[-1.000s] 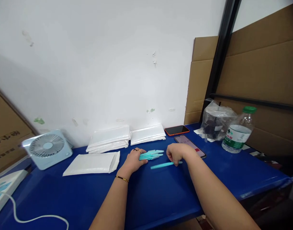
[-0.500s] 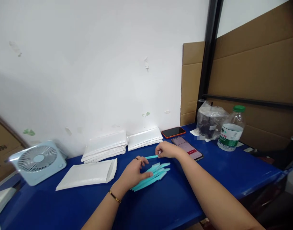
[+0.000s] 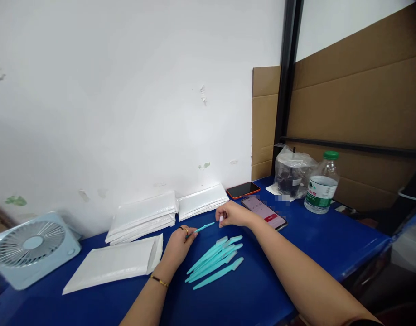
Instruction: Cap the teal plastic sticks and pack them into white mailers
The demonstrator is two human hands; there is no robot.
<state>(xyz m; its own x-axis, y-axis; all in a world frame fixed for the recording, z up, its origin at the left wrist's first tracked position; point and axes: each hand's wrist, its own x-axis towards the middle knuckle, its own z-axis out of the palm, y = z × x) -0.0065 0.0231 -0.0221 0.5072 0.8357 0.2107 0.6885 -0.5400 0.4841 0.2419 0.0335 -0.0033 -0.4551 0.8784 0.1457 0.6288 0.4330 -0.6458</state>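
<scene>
My left hand (image 3: 181, 244) pinches a turquoise eyebrow razor (image 3: 205, 226) by one end, and its other end points right toward my right hand (image 3: 230, 213). The fingers of my right hand are pressed together beside the razor's tip, with a gap between them. A small pale spot shows at those fingertips; I cannot tell whether it is a nail or a held piece. Below both hands, a loose fan of several turquoise eyebrow razors (image 3: 215, 260) lies on the blue table (image 3: 255, 294), their blade ends toward the upper right.
A white padded envelope (image 3: 109, 265) lies left of my left hand, before two stacks of similar envelopes (image 3: 143, 210) (image 3: 203, 200) along the wall. A light-blue fan (image 3: 34, 246) stands far left. To the right are two phones (image 3: 244, 190) (image 3: 267, 213), a bagged drink cup (image 3: 292, 174) and a bottle (image 3: 321, 188).
My left hand has moved left off the pile, carrying one razor away from my right hand's fingers. The razors on the table now lie uncovered and more spread. The view has shifted slightly.
</scene>
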